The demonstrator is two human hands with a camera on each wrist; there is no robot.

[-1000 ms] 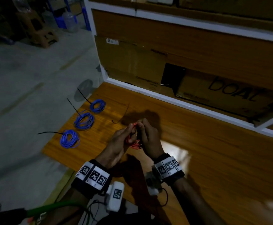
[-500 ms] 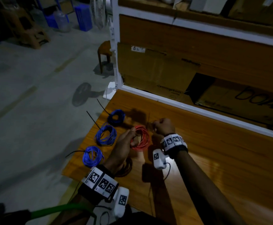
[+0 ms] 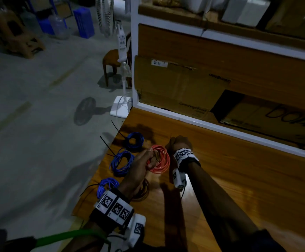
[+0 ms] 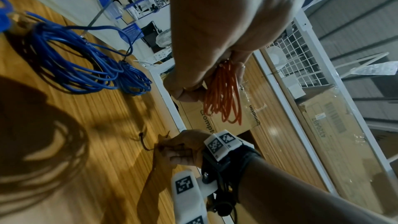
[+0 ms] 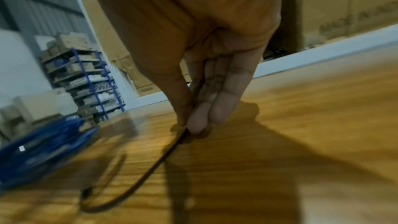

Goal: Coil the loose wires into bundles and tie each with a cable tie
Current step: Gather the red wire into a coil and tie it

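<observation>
My left hand point(image 3: 144, 160) grips a coil of orange wire point(image 3: 161, 160) and holds it just above the wooden table point(image 3: 238, 179); in the left wrist view the orange coil point(image 4: 224, 94) hangs from its pinching fingers. My right hand point(image 3: 179, 143) is beyond the coil, low on the table. In the right wrist view its thumb and fingertips point(image 5: 198, 122) pinch a black cable tie point(image 5: 140, 181) that curves along the wood. Three blue wire coils point(image 3: 122, 162) with black ties lie along the table's left edge.
A white-framed shelf point(image 3: 202, 122) with cardboard boxes point(image 3: 180, 88) stands right behind the table. The table's left edge point(image 3: 100, 171) drops to a concrete floor. A white pedestal fan point(image 3: 120, 99) and a small stool point(image 3: 111, 62) stand beside the shelf corner.
My hands came apart: the left kept the orange coil, while the right reached forward to the table and pinched the black cable tie. The head view swung left and up.
</observation>
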